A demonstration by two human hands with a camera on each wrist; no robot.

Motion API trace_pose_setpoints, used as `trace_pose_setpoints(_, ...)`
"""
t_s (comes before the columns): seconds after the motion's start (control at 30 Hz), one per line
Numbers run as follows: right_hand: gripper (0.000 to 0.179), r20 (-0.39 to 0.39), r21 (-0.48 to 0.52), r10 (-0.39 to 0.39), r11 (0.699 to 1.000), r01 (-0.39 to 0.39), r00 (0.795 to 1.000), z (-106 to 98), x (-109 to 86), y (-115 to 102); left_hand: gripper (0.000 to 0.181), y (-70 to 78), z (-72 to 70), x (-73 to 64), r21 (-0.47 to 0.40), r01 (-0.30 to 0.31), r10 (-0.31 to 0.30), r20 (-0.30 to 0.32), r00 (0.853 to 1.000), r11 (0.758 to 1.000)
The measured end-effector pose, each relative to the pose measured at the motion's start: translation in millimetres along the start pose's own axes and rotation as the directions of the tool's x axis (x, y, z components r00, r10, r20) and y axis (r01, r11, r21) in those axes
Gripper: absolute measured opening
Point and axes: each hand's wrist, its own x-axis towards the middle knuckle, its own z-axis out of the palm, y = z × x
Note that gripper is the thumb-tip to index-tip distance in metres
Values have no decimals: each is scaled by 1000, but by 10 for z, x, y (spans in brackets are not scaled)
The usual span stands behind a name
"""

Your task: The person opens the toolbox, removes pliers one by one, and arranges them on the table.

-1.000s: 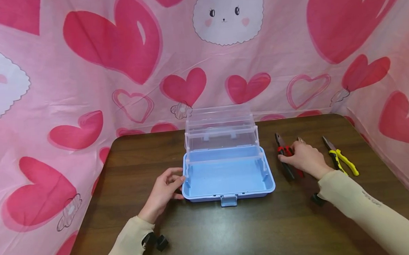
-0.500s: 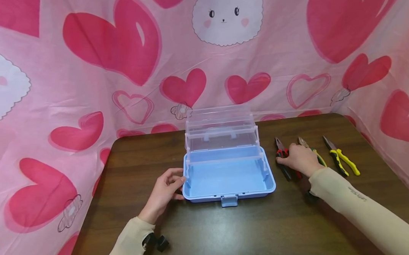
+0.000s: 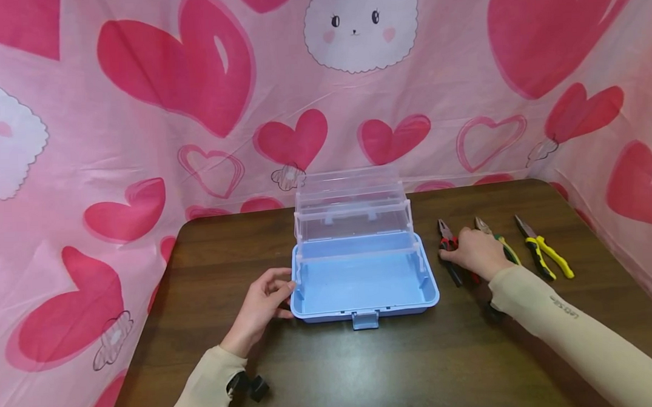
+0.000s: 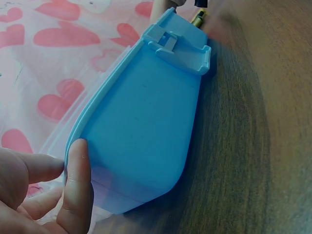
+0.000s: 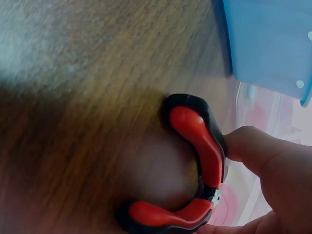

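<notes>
A light blue toolbox with its clear lid and trays raised stands mid-table. My left hand pinches its left rim; in the left wrist view, fingers lie against the blue wall. To the right of the box, my right hand holds red-and-black pliers lying on the table. The right wrist view shows their spread handles, with my thumb against one of them. The grip of the other fingers is partly hidden. Close behind my right hand lie green-handled pliers, partly covered.
Yellow-and-black long-nose pliers lie farther right on the brown wooden table. A latch hangs from the toolbox's front edge. Behind the table hangs a pink heart-patterned cloth.
My right hand has shifted slightly left over the red-and-black pliers, uncovering more of the green-handled pliers. Those red-and-black pliers have slid a little toward me. My left hand has stayed on the box.
</notes>
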Motion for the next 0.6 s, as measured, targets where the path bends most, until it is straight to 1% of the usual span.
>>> trace_pose_setpoints(0.27, 61, -14, -4, -1, 1000, 1, 1000, 22, -5, -25, 41, 3, -5, -3, 3, 8, -8, -11, 1000, 1000)
trace_pose_setpoints(0.47, 64, -18, -9, -2, 1000, 2, 1000, 35, -8, -21, 40, -7, -8, 8, 11, 7, -7, -22, 1000, 1000)
trace_pose_setpoints(0.6, 71, -19, -9, -21, 1000, 21, 1000, 20, -48, 1, 38, -25, -16, 10, 23, -2, 3, -34, 999, 1000)
